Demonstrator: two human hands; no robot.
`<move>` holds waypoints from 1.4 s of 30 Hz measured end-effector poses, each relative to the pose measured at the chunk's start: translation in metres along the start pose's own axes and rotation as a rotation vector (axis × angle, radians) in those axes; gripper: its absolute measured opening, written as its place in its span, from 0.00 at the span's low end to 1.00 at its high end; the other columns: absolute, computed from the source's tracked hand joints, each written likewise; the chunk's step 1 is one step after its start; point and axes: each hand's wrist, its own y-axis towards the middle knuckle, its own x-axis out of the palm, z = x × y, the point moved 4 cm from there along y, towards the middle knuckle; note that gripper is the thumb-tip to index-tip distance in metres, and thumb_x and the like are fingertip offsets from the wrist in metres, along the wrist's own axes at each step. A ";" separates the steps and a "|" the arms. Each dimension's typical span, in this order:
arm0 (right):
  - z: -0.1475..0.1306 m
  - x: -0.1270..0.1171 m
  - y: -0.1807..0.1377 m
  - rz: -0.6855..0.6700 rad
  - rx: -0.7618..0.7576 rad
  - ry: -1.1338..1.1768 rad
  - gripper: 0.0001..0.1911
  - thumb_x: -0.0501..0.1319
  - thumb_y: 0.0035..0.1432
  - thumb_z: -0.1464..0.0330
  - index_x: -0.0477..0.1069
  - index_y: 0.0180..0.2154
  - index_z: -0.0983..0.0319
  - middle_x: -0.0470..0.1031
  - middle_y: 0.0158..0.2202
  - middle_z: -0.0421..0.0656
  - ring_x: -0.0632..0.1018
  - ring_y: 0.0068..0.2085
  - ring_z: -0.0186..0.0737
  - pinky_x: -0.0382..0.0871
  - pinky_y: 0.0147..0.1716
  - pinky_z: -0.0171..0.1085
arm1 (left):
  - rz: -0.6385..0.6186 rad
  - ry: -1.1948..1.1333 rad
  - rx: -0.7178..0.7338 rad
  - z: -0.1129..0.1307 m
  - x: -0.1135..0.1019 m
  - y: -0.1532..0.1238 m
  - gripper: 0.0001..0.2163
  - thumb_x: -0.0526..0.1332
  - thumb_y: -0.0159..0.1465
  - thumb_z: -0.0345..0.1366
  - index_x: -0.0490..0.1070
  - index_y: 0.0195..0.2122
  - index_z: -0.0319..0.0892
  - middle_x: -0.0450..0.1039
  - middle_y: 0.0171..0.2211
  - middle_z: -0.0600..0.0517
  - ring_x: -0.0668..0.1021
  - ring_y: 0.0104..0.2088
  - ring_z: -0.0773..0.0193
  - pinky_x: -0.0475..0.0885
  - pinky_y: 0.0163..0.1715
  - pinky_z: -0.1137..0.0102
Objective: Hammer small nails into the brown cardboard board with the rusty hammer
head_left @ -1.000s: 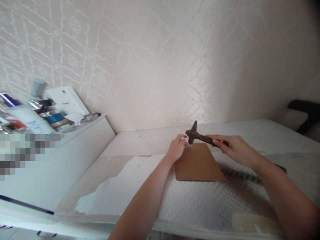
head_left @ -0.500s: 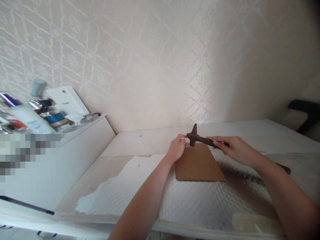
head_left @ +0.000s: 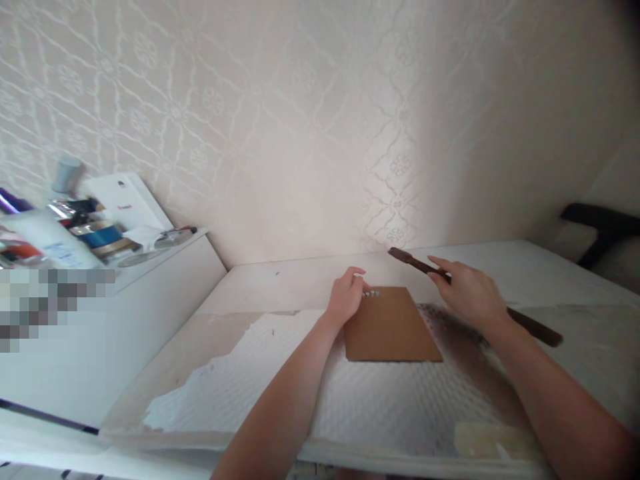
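Note:
My right hand (head_left: 467,290) is closed around the long handle of a dark brown hammer (head_left: 420,265). The hammer slants across the table, its far end raised to the upper left and its handle end (head_left: 540,330) showing past my wrist. My left hand (head_left: 347,293) rests at the upper left corner of a flat brown board (head_left: 390,333). Its fingers are bent and a little apart, with nothing visible between them. Beside these fingertips, several small silvery nail-like pieces (head_left: 371,294) form a row along the board's top edge.
White quilted sheeting (head_left: 240,380) with a ragged edge covers part of the table under the board. At left, a white cabinet (head_left: 165,313) bears bottles, tape rolls and a white box (head_left: 133,203). A patterned wall (head_left: 300,133) rises behind. A black armrest-like shape (head_left: 600,220) sits at right.
My right hand has drawn the hammer's head away from my left fingers and turned it, so its crosspiece no longer shows side-on. The silvery row is more visible. My left hand stays near the corner.

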 end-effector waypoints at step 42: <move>-0.051 0.038 -0.009 -0.031 -0.439 0.091 0.16 0.51 0.58 0.70 0.74 0.44 0.64 0.75 0.36 0.49 0.71 0.41 0.46 0.65 0.43 0.44 | 0.263 0.687 -0.442 -0.087 -0.167 0.026 0.13 0.58 0.61 0.42 0.70 0.42 0.38 0.72 0.42 0.47 0.74 0.43 0.58 0.69 0.42 0.61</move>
